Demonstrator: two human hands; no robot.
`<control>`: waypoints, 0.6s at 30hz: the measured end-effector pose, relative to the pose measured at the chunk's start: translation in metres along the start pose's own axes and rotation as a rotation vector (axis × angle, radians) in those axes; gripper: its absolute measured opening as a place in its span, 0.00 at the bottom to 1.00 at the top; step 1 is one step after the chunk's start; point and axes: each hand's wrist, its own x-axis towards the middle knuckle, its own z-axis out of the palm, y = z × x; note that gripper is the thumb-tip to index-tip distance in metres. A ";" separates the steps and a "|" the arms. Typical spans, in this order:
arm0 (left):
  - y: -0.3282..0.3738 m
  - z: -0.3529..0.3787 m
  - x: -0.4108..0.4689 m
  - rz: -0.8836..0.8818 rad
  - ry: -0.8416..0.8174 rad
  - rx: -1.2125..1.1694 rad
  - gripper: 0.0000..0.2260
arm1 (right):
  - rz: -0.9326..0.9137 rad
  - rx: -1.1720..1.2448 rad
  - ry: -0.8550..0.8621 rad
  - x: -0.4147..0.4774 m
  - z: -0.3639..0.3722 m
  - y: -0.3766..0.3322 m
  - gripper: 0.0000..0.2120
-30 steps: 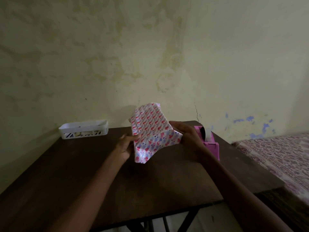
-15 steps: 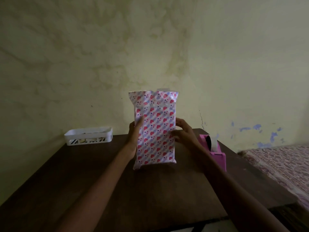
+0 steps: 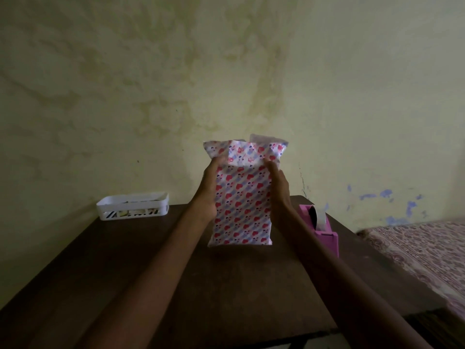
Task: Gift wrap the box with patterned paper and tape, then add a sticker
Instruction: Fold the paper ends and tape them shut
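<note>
Left grip (image 3: 209,191), right grip (image 3: 278,190) curled round wrapped box (image 3: 242,207), upright on table (image 3: 226,285)

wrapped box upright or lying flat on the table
Upright: the wrapped box stands on end on the table, left hand and right hand holding its sides.

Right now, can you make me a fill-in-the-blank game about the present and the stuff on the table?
The wrapped box, held by the left hand and right hand, stands ____ on the table.
The tape dispenser is coloured ____.
The white basket sits to the box's ____.
The big red shapes on the box are ____.
Missing words: upright; pink; left; hearts.
</note>
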 end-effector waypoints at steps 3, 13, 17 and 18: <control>-0.014 0.002 0.009 -0.037 0.089 -0.005 0.45 | 0.010 0.001 -0.003 -0.002 0.004 -0.004 0.16; -0.016 0.009 0.003 0.079 0.416 0.181 0.28 | -0.028 -0.062 0.085 -0.008 0.011 0.004 0.23; -0.017 0.009 0.003 0.148 0.458 0.260 0.24 | -0.055 -0.070 0.087 -0.013 0.012 0.006 0.23; -0.017 0.009 0.003 0.152 0.463 0.256 0.24 | -0.062 -0.077 0.087 -0.013 0.012 0.005 0.22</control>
